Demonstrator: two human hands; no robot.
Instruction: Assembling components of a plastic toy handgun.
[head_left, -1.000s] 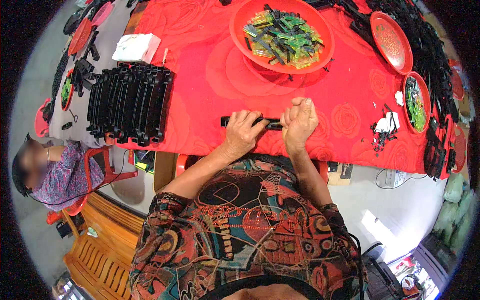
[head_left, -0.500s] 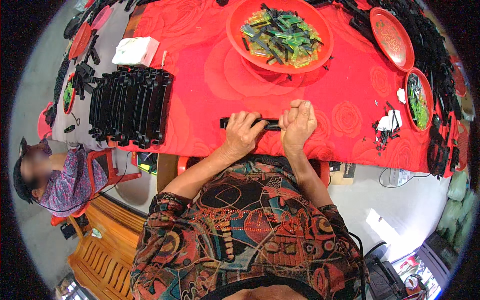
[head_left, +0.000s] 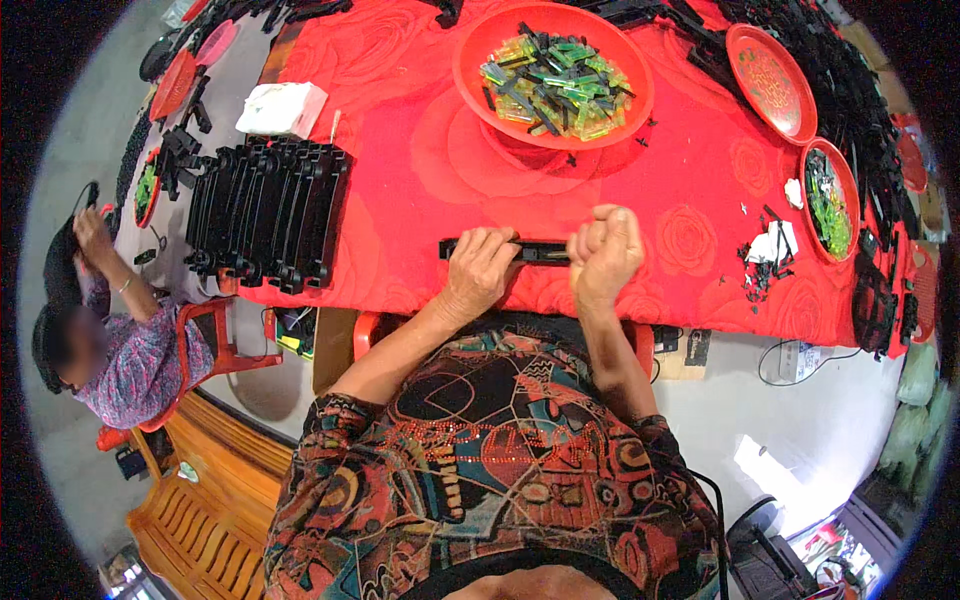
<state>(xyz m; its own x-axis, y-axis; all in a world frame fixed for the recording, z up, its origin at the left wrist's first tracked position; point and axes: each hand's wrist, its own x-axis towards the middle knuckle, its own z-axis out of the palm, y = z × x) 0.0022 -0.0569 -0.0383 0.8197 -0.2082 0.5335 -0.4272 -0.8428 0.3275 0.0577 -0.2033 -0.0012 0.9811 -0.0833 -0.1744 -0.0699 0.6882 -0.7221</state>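
A long, narrow black plastic part (head_left: pixel 540 252) lies crosswise on the red tablecloth in front of me. My left hand (head_left: pixel 480 268) is closed over its left portion, fingers bent across the top and holding it against the table. At the part's right end, my right hand (head_left: pixel 606 258) is balled into a fist. Something thin seems to stick out below that fist toward the part, but what it grips is hidden by the fingers. Left of my hands stands a row of similar black plastic parts (head_left: pixel 265 215), packed side by side.
A big red bowl (head_left: pixel 470 95) of green, yellow and black strips stands ahead. A red tray (head_left: pixel 800 125) and a smaller red bowl (head_left: pixel 853 225) are at right, near black scraps (head_left: pixel 765 268). White tissues (head_left: pixel 282 108) lie at left; a seated person (head_left: pixel 150 350) works beyond.
My right fist has shifted slightly right and down, showing more of the black part's right end. My left hand stays on the part. The seated person has raised an arm with a dark item.
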